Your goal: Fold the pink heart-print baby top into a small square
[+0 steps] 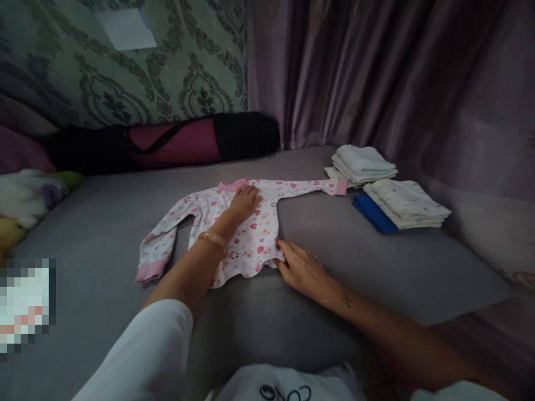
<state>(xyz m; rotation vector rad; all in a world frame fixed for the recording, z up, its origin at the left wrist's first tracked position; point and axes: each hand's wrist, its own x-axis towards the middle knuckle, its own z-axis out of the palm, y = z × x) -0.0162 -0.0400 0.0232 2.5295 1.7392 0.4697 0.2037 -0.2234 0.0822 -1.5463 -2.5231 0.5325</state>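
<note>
A small white long-sleeved top (254, 234) with pink hearts and pink cuffs lies spread flat on the grey bed (104, 245), sleeves out to both sides. My left hand (244, 202) rests flat and open on its chest, just below the pink collar. My right hand (301, 270) lies at the garment's lower right hem, fingers closed on the edge of the fabric.
Two stacks of folded white cloths (364, 164) (407, 203) sit at the right, one over a blue cloth (373, 214). A black and maroon long bag (175, 142) lies against the patterned wall. Soft toys (25, 197) sit at the left. Purple curtains (376, 72) hang behind.
</note>
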